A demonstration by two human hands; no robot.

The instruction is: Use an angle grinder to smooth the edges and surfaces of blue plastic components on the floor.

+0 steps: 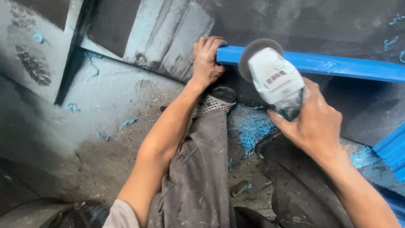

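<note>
Cutting step, I judge. My left hand (206, 61) clamps the blue bar's (333, 65) end, lying across the dusty floor (109, 109). My right hand (314, 122) grips the angle grinder (274, 78), disc at the bar (contact unclear). Next calls for steady downward pressure.

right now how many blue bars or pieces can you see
2. One long blue bar runs across the top, its end gripped by the left hand while the right hand holds the grinder against it. Another blue piece sits at the right edge, cut off by the frame.
</note>
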